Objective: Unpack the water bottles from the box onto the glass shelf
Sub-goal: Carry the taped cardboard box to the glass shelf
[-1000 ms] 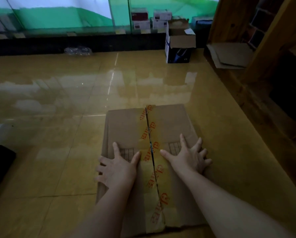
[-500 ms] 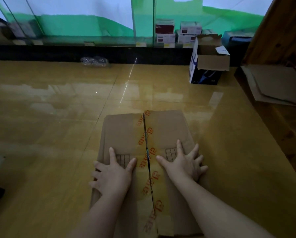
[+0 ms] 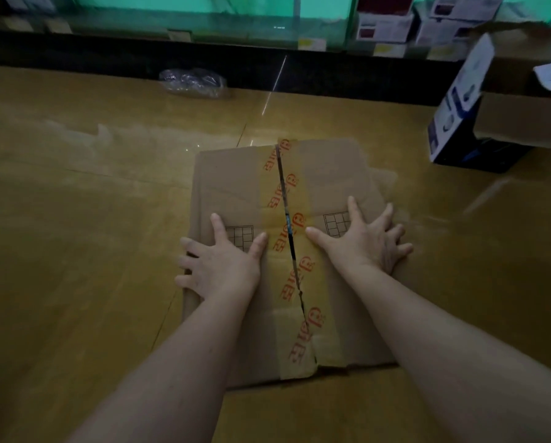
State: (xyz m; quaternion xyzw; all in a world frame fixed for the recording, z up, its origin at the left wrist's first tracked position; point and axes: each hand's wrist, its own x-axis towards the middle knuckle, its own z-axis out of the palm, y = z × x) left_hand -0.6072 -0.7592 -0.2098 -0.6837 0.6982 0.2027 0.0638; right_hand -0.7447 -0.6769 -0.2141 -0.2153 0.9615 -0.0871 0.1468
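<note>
Two bystanders are noted: crumpled plastic wrap (image 3: 193,82), blue-white carton (image 3: 459,107). Box (image 3: 235,187) is laid on floor, taped seam (image 3: 285,219) running away from viewer; left hand (image 3: 223,266) and right hand (image 3: 360,243) are pressed flat, fingers spread.

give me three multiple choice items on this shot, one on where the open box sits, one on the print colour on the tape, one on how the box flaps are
1. Where is the open blue and white box, seen from the camera?
A. far right
B. far left
C. on top of the taped box

2. What colour is the lettering on the tape?
A. blue
B. red
C. black

3. How do the flaps of the cardboard box lie?
A. folded wide open
C. torn off
B. down flat, tape slit along the seam

Key: 1 A, it stands at the right edge by the dark ledge. 2 B, the print reads red. 3 B, the left hand and right hand press flat on the closed flaps.
</note>
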